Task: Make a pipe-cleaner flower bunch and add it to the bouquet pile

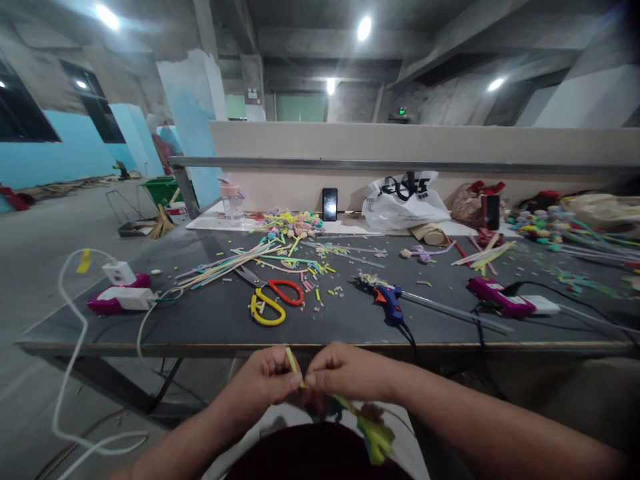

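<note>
Just in front of the table's near edge, my left hand [270, 377] pinches a yellow pipe cleaner [291, 359] between thumb and fingers, one end sticking up. Close beside it, my right hand [345, 368] is closed on the same pipe cleaner, fingertips almost touching those of the left. Below my right wrist hangs a blurred yellow-green fuzzy piece [375, 441], seemingly joined to that stem. On the table ahead lie scissors [270, 313] with one red and one yellow handle. A blue glue gun [393, 303] with a clear glue stick rests to the right.
Pipe cleaners [230, 263], cut scraps [320, 267] and fuzzy flowers [295, 223] litter the dark table [200, 327]. Purple power strips [120, 298] with cables sit at both sides. Behind stand a cup [233, 200], a phone [329, 204] and a white plastic bag [405, 203].
</note>
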Demonstrator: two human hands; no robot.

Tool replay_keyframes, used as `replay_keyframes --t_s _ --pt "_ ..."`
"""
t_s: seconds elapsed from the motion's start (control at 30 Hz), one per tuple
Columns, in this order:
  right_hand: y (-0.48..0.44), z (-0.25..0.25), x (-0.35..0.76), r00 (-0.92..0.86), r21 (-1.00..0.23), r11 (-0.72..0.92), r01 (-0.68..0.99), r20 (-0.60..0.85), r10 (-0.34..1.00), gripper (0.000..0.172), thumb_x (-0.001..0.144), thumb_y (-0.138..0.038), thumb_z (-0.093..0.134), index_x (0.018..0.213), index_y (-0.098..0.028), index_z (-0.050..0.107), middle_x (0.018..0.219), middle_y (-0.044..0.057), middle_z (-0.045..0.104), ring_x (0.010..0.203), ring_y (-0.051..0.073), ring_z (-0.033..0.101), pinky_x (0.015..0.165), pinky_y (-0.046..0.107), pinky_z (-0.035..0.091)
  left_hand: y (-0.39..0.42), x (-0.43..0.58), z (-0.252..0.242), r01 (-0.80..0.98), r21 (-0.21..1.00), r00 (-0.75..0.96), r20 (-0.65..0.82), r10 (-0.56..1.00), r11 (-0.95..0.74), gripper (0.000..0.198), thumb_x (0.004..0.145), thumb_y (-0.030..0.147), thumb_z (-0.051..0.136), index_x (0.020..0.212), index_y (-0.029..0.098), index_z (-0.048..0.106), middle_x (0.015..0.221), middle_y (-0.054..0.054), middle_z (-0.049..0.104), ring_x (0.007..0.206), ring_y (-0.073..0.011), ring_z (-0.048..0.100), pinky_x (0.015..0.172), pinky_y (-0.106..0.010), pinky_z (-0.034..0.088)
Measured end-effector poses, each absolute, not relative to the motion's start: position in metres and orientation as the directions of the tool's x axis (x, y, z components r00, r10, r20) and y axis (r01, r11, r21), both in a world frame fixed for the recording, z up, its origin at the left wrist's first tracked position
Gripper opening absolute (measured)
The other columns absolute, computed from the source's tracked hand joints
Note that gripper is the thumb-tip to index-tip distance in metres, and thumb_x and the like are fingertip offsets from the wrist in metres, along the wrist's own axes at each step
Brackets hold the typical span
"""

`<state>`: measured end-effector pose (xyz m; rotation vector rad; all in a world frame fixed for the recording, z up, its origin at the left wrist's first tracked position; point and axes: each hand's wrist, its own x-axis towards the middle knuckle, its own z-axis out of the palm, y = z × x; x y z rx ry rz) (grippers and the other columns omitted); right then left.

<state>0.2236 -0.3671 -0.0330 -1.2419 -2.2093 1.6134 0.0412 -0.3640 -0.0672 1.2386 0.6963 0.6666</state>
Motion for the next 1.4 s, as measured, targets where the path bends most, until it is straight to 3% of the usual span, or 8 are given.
replay_keyframes --t_s 0.17,0.4,0.6,0.8,1.0,1.1,1.2,1.4 --pt "-0.359 -0.041 0.228 -0.802 -0.905 -0.383 0.185 -0.364 0.473 0.028 0.076 -0.033 0.052 0.082 -0.008 0.065 0.049 -0.001 0.056 0.045 0.009 0.051 0.052 0.021 0.038 -0.365 0.041 -0.056 -0.004 1.000 0.615 0.001 0.788 0.002 0.018 0.072 0.029 0.058 0.065 0.013 0.053 0.058 0.000 0.055 0.058 -0.0117 0.050 0.058 -0.024 0.037" --pt "-0.370 -0.039 0.220 -0.611 -0.884 -0.064 0.464 -0.371 0.699 0.021 0.072 -0.018 0.045 0.075 -0.011 0.065 0.040 -0.006 0.045 0.035 0.005 0.035 0.041 0.017 0.029 -0.366 0.041 -0.060 0.067 0.997 0.582 -0.057 0.811 0.022 0.022 0.068 0.033 0.061 0.063 0.013 0.052 0.058 0.001 0.053 0.053 -0.0087 0.044 0.052 -0.021 0.033" --pt "-0.379 -0.037 0.211 -0.734 -0.257 0.717 0.649 0.037 0.678 0.015 0.060 -0.008 0.044 0.049 -0.014 0.052 0.045 -0.005 0.049 0.042 0.006 0.033 0.072 0.030 0.035 -0.365 0.047 -0.076 -0.030 0.954 0.545 -0.235 0.804 0.300 0.033 0.060 0.042 0.065 0.059 0.017 0.043 0.037 0.010 0.036 0.034 -0.0027 0.022 0.038 -0.018 0.015" --pt "-0.385 -0.052 0.210 -0.780 0.110 0.776 0.621 -0.014 0.625 0.009 0.062 -0.010 0.051 0.065 -0.016 0.056 0.061 0.004 0.061 0.058 0.016 0.049 0.090 0.039 0.023 -0.370 0.049 -0.076 -0.079 0.830 0.583 -0.411 0.701 0.552 0.027 0.060 0.030 0.064 0.060 0.015 0.042 0.045 0.008 0.035 0.038 -0.0015 0.021 0.040 -0.019 0.009" --pt "-0.380 -0.048 0.215 -0.724 -0.160 0.710 0.685 -0.051 0.687 0.013 0.072 -0.014 0.046 0.068 -0.014 0.059 0.062 0.003 0.062 0.058 0.012 0.051 0.086 0.037 0.030 -0.371 0.048 -0.080 -0.094 0.864 0.559 -0.366 0.745 0.495 0.032 0.062 0.035 0.065 0.060 0.015 0.040 0.048 0.008 0.038 0.039 -0.0015 0.022 0.041 -0.019 0.011" --pt "-0.369 -0.034 0.225 -0.627 -0.610 0.379 0.696 -0.258 0.735 0.030 0.083 -0.025 0.036 0.072 -0.015 0.062 0.062 0.000 0.061 0.046 0.007 0.047 0.061 0.025 0.042 -0.371 0.045 -0.076 -0.077 0.940 0.583 -0.227 0.780 0.331 0.034 0.062 0.043 0.065 0.061 0.015 0.044 0.047 0.007 0.040 0.039 -0.0025 0.023 0.041 -0.020 0.013" --pt "-0.357 -0.024 0.236 -0.622 -0.747 0.028 0.664 -0.531 0.575 0.029 0.082 -0.036 0.040 0.085 -0.018 0.063 0.070 -0.002 0.061 0.033 0.004 0.040 0.039 0.020 0.037 -0.370 0.043 -0.068 -0.021 0.979 0.583 -0.154 0.798 0.204 0.035 0.062 0.044 0.065 0.060 0.014 0.046 0.048 0.007 0.039 0.044 -0.0042 0.027 0.044 -0.019 0.018" --pt "-0.345 -0.036 0.232 -0.815 -0.898 -0.202 0.390 -0.439 0.377 0.020 0.076 -0.029 0.055 0.080 -0.012 0.065 0.064 0.000 0.062 0.057 0.007 0.054 0.062 0.019 0.044 -0.368 0.039 -0.065 -0.001 0.997 0.657 -0.053 0.752 0.071 0.027 0.070 0.037 0.059 0.064 0.013 0.050 0.060 -0.001 0.054 0.060 -0.0117 0.048 0.059 -0.024 0.036"
